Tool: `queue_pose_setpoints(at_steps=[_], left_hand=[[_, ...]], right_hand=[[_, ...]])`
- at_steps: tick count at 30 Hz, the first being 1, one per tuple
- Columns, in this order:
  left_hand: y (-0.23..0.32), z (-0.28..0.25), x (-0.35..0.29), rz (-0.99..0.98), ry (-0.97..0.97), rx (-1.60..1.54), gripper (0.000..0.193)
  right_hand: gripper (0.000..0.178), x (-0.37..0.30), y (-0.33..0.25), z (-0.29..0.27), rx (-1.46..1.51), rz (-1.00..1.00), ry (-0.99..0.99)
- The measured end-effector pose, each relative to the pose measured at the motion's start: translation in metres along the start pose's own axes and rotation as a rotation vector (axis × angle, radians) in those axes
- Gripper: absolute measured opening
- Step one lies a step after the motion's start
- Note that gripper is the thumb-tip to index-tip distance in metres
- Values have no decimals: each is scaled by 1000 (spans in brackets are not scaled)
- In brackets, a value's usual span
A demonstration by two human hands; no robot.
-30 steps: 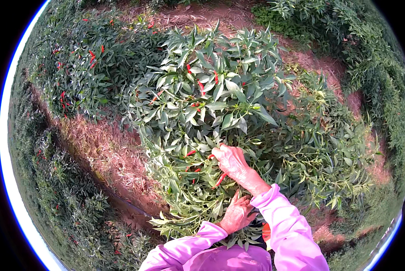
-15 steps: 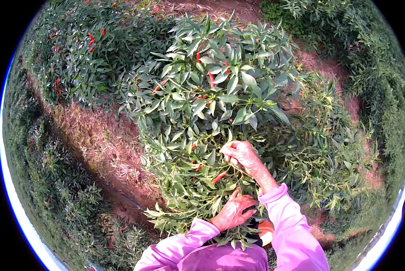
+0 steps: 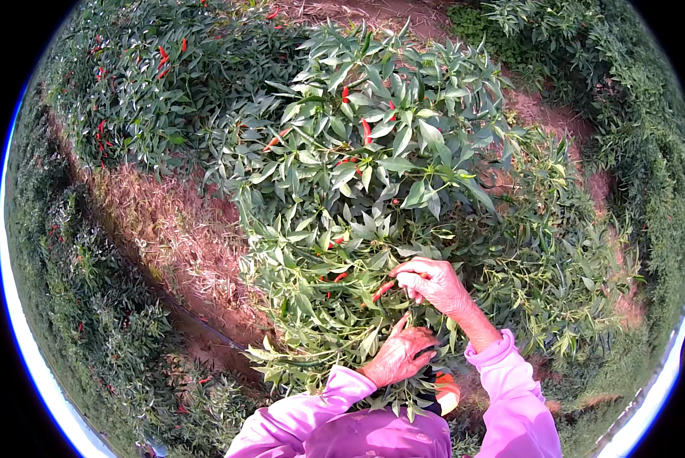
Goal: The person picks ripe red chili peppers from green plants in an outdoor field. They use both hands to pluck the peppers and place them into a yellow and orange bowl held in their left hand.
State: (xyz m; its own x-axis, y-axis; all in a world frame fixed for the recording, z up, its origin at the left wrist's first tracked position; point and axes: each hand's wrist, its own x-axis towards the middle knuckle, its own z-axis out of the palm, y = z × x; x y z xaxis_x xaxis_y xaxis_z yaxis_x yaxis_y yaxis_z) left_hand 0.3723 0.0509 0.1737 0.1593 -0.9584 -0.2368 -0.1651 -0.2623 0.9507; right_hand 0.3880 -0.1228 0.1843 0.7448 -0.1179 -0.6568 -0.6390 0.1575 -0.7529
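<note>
A leafy chili plant (image 3: 304,252) fills the middle in front of me, with green leaves and several red chilies. My right hand (image 3: 434,286) reaches in from the right, fingers bent, its fingertips beside the upper end of a red chili (image 3: 383,291). Whether they touch that chili, or pinch a stem, is hard to make out. Lower down, close to my body, my left hand (image 3: 398,357) lies among the lower leaves with its fingers curled in and its thumb pointing up. What sits under its palm is hidden. Another red chili (image 3: 341,276) hangs just left of the first.
More red chilies (image 3: 367,131) show in the upper part of the plant. Neighbouring chili plants (image 3: 159,99) stand at the upper left. Straw-covered soil (image 3: 178,229) runs along the left, with a thin dark hose (image 3: 213,332). Dense green rows (image 3: 633,137) line the right.
My right hand has come down and right from the upper leaves to the red chili. My left hand has barely moved. The view has shifted slightly.
</note>
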Motion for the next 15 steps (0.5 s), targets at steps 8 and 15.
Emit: queue_pose_setpoints(at_steps=[8, 15], left_hand=[[0, 7, -4, 8, 41, 35, 28], [18, -9, -3, 40, 150, 68, 23]], right_hand=[[24, 3, 10, 18, -1204, -593, -32], [10, 8, 36, 13, -985, -530, 22]])
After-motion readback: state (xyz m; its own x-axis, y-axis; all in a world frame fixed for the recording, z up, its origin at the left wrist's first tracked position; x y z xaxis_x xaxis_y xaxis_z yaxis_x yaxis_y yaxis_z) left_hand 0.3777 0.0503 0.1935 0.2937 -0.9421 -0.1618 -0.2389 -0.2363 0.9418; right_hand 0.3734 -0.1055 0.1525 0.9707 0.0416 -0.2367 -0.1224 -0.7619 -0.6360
